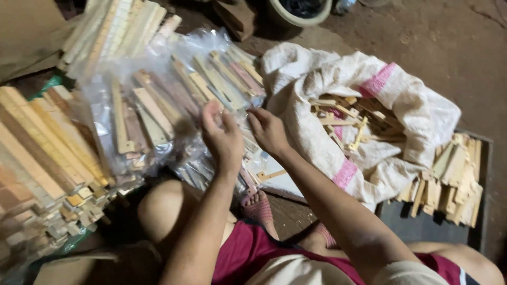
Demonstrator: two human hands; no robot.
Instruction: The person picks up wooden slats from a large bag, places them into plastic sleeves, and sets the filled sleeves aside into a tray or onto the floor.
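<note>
My left hand (222,138) and my right hand (268,131) are raised close together over a heap of clear plastic bags (158,105) filled with flat wooden pieces. The fingers of both hands are bent and pinched toward each other. Whether they hold a small item between them is too blurred to tell. The hands sit just above the near edge of the bags, in front of my knees.
A white woven sack (391,105) with pink stripes lies open at the right, full of small wooden pieces. Loose wooden slats (454,179) are piled on a dark tray at far right. Stacked wooden strips (37,153) rise at the left. A round basin (296,13) stands at the top.
</note>
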